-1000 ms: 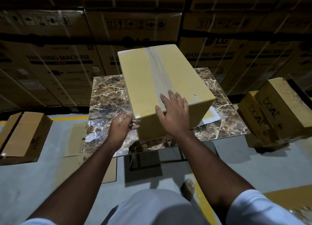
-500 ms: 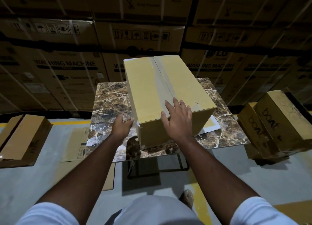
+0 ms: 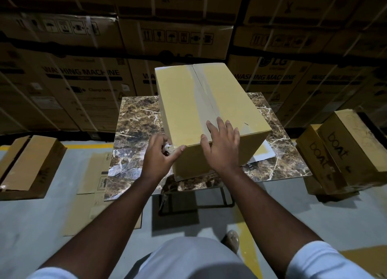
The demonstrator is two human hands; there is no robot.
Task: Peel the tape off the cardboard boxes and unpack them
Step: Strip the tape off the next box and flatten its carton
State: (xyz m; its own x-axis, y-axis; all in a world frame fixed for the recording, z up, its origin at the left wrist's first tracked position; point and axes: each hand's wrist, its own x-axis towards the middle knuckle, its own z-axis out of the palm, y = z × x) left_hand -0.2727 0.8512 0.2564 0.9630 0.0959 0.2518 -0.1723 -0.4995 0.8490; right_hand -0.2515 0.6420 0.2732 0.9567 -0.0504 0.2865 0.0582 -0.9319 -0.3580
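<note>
Pinching tape wad [image 3: 170, 147]: left hand [image 3: 158, 159] | right hand [image 3: 223, 148] flat on box [image 3: 209, 111] | table [image 3: 136, 132]; boat cartons [image 3: 345, 151] right

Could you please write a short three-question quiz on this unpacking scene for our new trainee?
1. True or false: the right hand lies flat on top of the cardboard box.
2. What does the left hand pinch at the box's near corner? A) scissors B) crumpled clear tape C) a label
3. What does the box stand on?

Key: 1 true. 2 B. 3 the marble-patterned table.
</note>
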